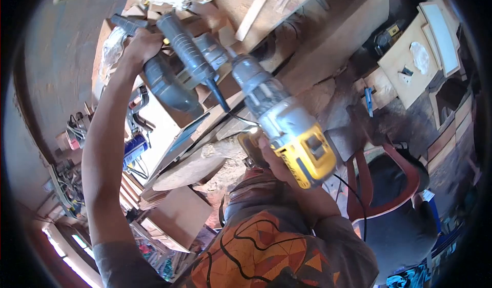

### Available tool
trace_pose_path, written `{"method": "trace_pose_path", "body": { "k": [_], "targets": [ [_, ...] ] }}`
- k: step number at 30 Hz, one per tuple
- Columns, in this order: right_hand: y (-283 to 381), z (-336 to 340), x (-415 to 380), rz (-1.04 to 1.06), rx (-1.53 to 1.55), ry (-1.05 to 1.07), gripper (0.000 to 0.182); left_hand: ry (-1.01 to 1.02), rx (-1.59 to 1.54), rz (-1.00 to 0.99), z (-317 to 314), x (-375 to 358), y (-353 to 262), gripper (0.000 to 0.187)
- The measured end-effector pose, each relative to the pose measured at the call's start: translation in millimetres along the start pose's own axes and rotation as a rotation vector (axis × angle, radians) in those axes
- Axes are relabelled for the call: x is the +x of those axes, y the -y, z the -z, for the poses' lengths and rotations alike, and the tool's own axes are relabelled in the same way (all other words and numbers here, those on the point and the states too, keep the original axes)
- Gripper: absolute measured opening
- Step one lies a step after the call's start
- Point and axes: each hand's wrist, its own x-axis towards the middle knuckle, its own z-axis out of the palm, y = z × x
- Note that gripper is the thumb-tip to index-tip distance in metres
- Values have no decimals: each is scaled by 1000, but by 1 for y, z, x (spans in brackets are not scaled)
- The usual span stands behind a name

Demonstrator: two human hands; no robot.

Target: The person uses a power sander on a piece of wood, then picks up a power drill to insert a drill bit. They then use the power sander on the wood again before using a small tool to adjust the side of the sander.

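My right hand [275, 161] is wrapped around the grip of a yellow and grey cordless drill [281, 115], mostly hidden beneath its body. The drill's nose points up and left, overlapping a dark power tool [169, 86] in this view. My left hand [145, 47] reaches out over the bench and closes on the upper part of that dark tool. The tool has a ribbed cylindrical part [182, 45] with a cord leaving its end. Its exact kind does not show.
Wood strips [256, 11] lie on the bench at the top. A blue can [135, 150] stands at left, near a curved wooden piece [189, 173]. On the right are a reddish chair [410, 178], flat boards [405, 73] and a blue-handled tool [368, 101]. A black cord [359, 198] hangs beside my right arm.
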Motion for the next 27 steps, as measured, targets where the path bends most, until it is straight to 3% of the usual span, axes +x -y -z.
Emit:
{"method": "trace_pose_path", "body": {
  "k": [2,4,6,7,8,10,14,17,18,19,20,22,23,24,26,27],
  "targets": [
    [16,20,-8,170,-244,216,30,107,-84,428,43,-12,-84,38],
    [3,29,-20,238,-176,238,29,104,66,390,33,-9,-67,53],
    [-32,31,-33,305,-35,241,26,-3,-211,647,52,-29,-101,78],
    [-57,31,-41,-3,439,138,48,-121,-264,704,49,-35,-103,88],
    [0,23,-42,78,314,36,56,-240,-320,757,39,-39,-101,100],
    [33,11,-42,161,273,86,55,-409,-439,733,22,-59,-98,107],
    [87,-32,-40,411,183,147,52,-586,-832,606,-3,-125,-116,107],
    [129,-82,-60,373,70,148,51,-713,-968,504,-19,-185,-139,101],
    [136,-95,-68,297,-34,92,51,-816,-987,392,-32,-206,-147,93],
    [129,-100,-58,350,60,186,46,-916,-1001,273,-43,-225,-155,85],
    [135,-123,-63,367,60,151,40,-928,-1020,265,-56,-245,-159,85],
    [136,-151,-53,423,-63,151,29,-1012,-1034,190,-84,-287,-160,67],
    [131,-155,-39,452,-185,183,24,-1062,-986,214,-105,-309,-161,60],
    [133,-171,-37,285,-110,209,20,-1107,-933,235,-129,-334,-161,55],
    [90,-191,5,648,-272,159,19,-1048,-1029,323,-163,-394,-164,52],
    [85,-201,15,628,-358,239,19,-1024,-991,417,-182,-419,-164,50]
  ]
}}
